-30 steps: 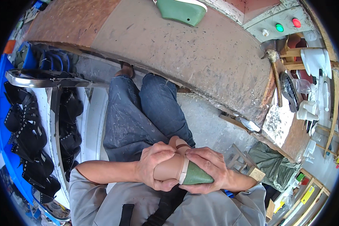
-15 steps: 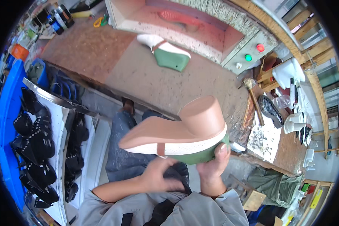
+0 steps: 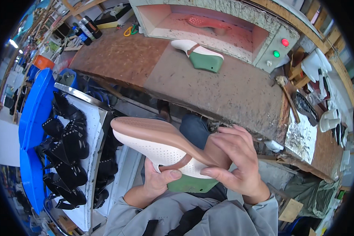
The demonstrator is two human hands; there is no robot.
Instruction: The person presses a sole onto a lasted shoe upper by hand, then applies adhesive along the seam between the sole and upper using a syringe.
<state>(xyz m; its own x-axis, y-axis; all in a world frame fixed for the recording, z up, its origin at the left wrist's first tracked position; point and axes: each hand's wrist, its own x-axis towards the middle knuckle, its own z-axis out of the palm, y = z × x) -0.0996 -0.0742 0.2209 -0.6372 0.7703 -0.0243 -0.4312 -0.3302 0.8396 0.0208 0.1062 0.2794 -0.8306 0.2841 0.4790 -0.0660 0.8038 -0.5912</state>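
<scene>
Between my hands is a white perforated shoe (image 3: 153,149) on a green last (image 3: 192,184), sole turned upward, its toe pointing left. It has a brown strap and a tan sole with a block heel. My left hand (image 3: 159,179) is closed on the strap side, thumb across the green last. My right hand (image 3: 238,159) wraps round the heel from the right, thumb on the white upper. A second white shoe (image 3: 202,50) on a green last (image 3: 205,63) lies on the bench (image 3: 208,92), in front of a box-shaped heater (image 3: 240,41) that glows red inside.
A sole (image 3: 208,23) lies inside the heater. To my left, a rack (image 3: 93,129) holds several black studded shoes (image 3: 74,139) beside a blue bin (image 3: 35,114). A hammer (image 3: 289,94) and a brush (image 3: 306,108) lie on the right of the bench; scissors (image 3: 129,31) and bottles (image 3: 84,33) stand far left.
The shoe has tilted, its toe now higher and its upper turned toward me. My left hand has gone from loose below it to gripping it; my right has moved onto the heel.
</scene>
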